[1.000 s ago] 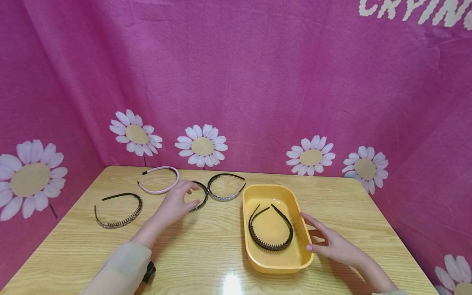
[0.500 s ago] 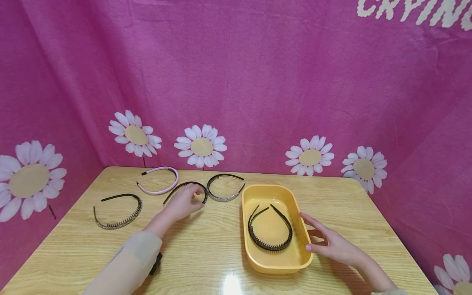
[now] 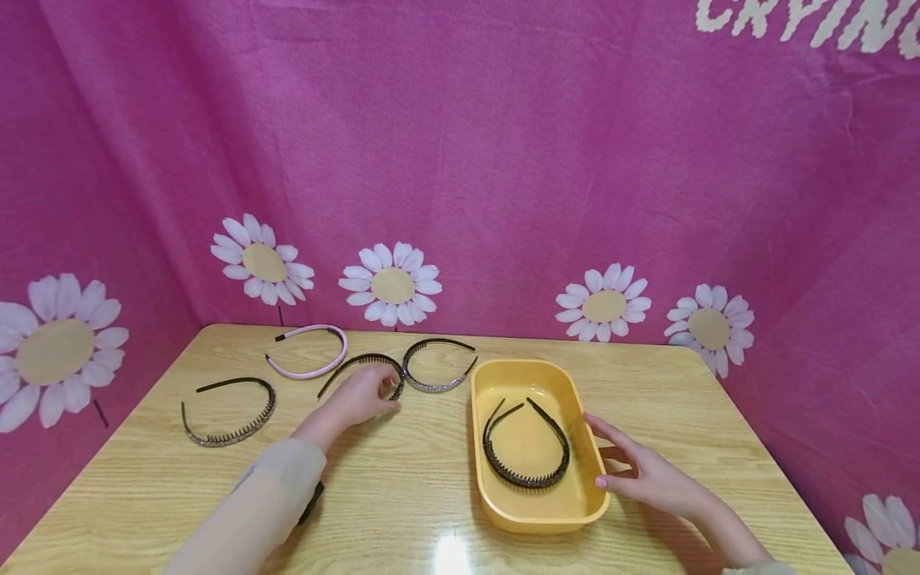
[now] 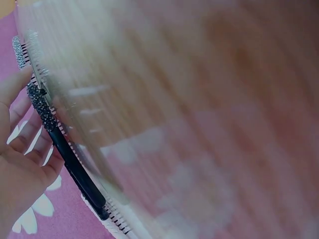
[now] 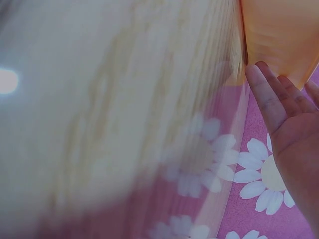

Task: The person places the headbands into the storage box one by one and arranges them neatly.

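Observation:
My left hand [image 3: 359, 397] reaches over a black headband [image 3: 359, 358] on the table, with thumb and fingers pinching its right side. In the left wrist view that headband [image 4: 75, 162] shows comb teeth and a sparkly dark stretch, the fingers passing behind it. On the right, my right hand [image 3: 654, 477] rests its fingers and thumb against the side of a yellow plastic bin [image 3: 477, 455]. Those fingers look nearly straight against the bin wall [image 5: 279, 37] in the right wrist view. Inside the bin lie dark toothed headbands [image 3: 528, 481], overlapping.
A silvery sparkly headband [image 3: 437, 387] touches the pinched one on its right. A lilac headband [image 3: 311, 374] lies behind to the left, another sparkly headband [image 3: 233, 438] farther left. The wooden table [image 3: 402, 487] ends at a pink daisy-print cloth [image 3: 489, 176].
My left hand has shifted slightly right and nearer over the black headband, its thumb and fingers closing on the band. The right hand and the bin stay in place.

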{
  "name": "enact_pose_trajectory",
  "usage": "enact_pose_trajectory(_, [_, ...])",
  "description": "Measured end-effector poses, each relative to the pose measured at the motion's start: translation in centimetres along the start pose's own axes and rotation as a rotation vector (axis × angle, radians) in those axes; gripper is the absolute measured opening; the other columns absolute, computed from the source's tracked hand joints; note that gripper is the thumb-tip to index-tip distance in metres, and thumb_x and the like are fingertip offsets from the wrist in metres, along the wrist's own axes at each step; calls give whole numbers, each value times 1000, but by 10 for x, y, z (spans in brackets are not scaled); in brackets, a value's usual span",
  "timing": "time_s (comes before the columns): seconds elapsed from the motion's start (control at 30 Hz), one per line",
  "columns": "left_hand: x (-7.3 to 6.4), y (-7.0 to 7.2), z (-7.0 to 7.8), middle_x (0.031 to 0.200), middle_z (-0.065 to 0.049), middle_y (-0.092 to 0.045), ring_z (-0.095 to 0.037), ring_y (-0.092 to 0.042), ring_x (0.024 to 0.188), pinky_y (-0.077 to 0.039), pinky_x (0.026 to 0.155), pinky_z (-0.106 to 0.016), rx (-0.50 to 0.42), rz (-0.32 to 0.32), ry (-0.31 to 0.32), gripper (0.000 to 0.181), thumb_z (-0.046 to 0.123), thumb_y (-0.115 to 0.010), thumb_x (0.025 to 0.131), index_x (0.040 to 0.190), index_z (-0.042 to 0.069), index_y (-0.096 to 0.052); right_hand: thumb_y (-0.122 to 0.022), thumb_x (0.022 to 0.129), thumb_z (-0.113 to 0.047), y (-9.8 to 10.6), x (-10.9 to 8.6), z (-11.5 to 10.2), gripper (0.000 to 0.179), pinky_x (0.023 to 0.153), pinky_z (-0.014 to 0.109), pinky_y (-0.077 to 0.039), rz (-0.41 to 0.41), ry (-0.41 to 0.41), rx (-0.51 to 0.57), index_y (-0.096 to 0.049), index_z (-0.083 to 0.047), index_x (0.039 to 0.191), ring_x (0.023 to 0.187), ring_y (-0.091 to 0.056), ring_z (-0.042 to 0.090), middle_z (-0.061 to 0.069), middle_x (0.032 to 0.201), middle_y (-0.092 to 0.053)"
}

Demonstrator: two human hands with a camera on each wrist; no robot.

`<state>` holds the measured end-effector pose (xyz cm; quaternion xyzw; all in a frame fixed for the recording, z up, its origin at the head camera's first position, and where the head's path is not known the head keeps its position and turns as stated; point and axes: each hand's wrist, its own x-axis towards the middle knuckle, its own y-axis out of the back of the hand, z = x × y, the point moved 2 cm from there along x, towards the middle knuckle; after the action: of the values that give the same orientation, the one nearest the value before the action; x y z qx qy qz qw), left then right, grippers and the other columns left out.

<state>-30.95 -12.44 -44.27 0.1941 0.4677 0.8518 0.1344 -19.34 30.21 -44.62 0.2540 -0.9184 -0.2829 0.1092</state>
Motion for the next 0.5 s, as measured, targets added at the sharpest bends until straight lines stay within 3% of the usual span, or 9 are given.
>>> enact_pose_trajectory(0.23, [8,-5,-3,80,-2,-57,-14,-52,77,-46,75,-33,9,-42,46,30,18,-81,73,93,8,-62,-64,89,-12,1,0,-1,77,87,26,-51,5,22,-20,-18,-10,150,118,-53,10,21,152,-24])
enact_pose_trajectory(0.5, [5,-5,-1,73,0,-57,-10,-51,69,-45,71,-31,-17,-58,21,25,12,-79,74,90,6,-60,-63,89,-10,0,0,-2,76,87,25,-51,-4,45,-6,-18,-9,150,118,-52,8,25,151,-22])
